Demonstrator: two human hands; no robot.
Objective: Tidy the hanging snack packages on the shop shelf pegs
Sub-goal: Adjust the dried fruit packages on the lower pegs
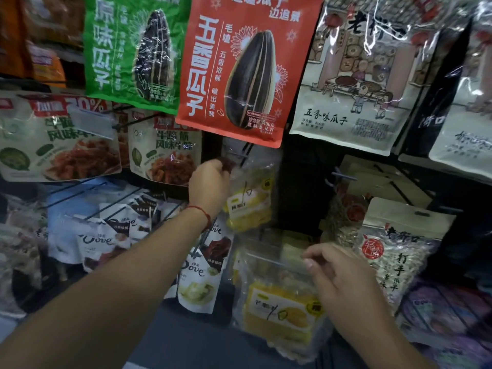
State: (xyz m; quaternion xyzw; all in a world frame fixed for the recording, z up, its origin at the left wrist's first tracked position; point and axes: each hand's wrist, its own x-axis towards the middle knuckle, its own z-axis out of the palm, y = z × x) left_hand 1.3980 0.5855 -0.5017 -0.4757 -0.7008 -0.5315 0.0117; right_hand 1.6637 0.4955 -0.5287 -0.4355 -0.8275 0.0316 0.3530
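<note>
Shop shelf pegs [246,151] were crowded; left hand [210,182] pinched the upper yellow packet's [250,201] top corner to steady it, right hand [338,272] gripped the lower clear packet's [282,310] top edge, likely to rehang it

Snack packages [247,70] on shelf pegs [246,153]

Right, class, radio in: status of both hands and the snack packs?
Left hand pinching top of clear yellow pack at its peg. Right hand gripping lower yellow pack. Red seed bag overhangs the peg.
</note>
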